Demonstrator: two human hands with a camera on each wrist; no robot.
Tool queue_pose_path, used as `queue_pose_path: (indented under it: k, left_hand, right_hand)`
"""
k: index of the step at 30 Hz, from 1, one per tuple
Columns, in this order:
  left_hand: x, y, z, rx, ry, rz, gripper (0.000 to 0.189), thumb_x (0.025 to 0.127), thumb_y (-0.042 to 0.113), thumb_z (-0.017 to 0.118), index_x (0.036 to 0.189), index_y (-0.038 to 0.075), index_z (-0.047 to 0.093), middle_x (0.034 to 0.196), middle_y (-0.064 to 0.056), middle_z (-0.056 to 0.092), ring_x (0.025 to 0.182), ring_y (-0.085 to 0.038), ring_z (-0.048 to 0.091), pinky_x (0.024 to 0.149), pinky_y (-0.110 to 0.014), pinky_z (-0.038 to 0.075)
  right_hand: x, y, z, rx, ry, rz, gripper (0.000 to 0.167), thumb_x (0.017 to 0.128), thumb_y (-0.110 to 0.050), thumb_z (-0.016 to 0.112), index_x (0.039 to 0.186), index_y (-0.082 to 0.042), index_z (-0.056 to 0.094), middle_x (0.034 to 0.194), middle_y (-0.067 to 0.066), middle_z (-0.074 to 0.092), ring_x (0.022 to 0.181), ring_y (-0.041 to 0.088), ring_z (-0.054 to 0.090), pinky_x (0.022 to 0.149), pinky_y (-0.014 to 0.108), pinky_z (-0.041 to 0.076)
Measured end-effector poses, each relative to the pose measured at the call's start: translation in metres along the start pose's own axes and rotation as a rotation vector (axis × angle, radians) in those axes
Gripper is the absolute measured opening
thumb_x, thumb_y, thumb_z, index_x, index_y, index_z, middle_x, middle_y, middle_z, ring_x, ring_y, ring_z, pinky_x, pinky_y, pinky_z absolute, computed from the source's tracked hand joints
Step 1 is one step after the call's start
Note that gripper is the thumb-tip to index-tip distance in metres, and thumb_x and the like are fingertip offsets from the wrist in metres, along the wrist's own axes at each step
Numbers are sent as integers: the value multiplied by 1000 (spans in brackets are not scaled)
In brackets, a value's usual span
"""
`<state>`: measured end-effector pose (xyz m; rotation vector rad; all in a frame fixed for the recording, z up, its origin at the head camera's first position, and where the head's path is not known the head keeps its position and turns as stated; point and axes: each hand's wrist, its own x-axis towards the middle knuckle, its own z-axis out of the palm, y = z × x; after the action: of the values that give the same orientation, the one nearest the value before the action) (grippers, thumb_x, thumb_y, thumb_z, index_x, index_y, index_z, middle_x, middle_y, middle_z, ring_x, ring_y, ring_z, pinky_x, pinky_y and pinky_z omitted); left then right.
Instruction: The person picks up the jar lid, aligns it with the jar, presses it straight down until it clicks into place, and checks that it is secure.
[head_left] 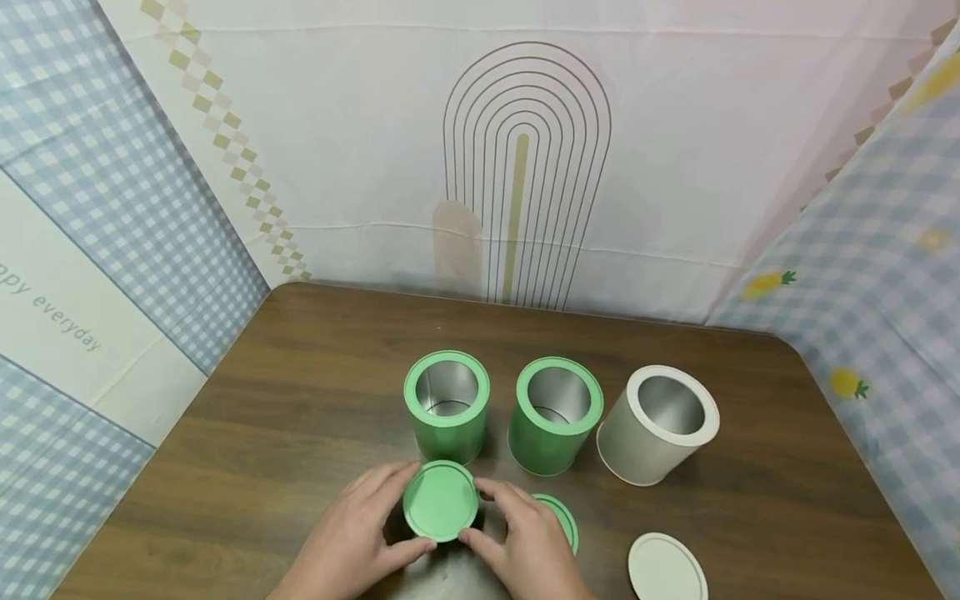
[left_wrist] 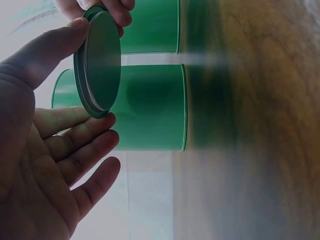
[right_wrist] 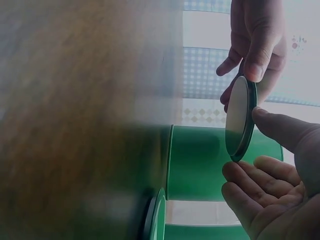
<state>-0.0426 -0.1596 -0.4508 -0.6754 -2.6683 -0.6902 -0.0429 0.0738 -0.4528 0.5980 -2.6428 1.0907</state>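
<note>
A round green lid (head_left: 441,501) is held by its edge between both hands, raised above the table in front of the left green can. My left hand (head_left: 358,533) pinches the rim at one side, thumb near and fingers far. Opposite it, my right hand (head_left: 525,537) grips the other edge with thumb and fingertips. In the left wrist view the lid (left_wrist: 102,62) stands off the table, its stepped underside showing. Behind it are the left green can (head_left: 448,408) and a second green can (head_left: 555,417), both topless with bare metal insides.
A cream can (head_left: 656,425), also topless, stands to the right of the green ones. Another green lid (head_left: 561,521) lies on the wooden table (head_left: 247,467), partly hidden by the right hand. A cream lid (head_left: 667,568) lies at the front right. Patterned cloth (head_left: 360,150) hangs behind.
</note>
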Motion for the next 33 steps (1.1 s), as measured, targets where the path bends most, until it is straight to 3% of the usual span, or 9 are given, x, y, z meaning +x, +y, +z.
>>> queue_pose_path:
  k: [20, 33]
  left_hand:
    - [3, 0, -2, -31, 32, 12, 80, 68, 45, 91, 135, 12, 61, 127, 6, 62, 111, -13, 61, 88, -40, 56]
    - [4, 0, -4, -24, 50, 29, 82, 68, 43, 91, 136, 11, 60, 127, 6, 62, 111, -13, 61, 87, -40, 56]
  right_hand:
    - [3, 2, 5, 18, 114, -66, 56, 65, -19, 94, 115, -12, 70, 107, -4, 73, 93, 12, 71, 76, 30, 59]
    - [5, 1, 4, 26, 129, -79, 58, 63, -19, 95, 115, -13, 70, 108, -6, 73, 94, 10, 70, 76, 30, 59]
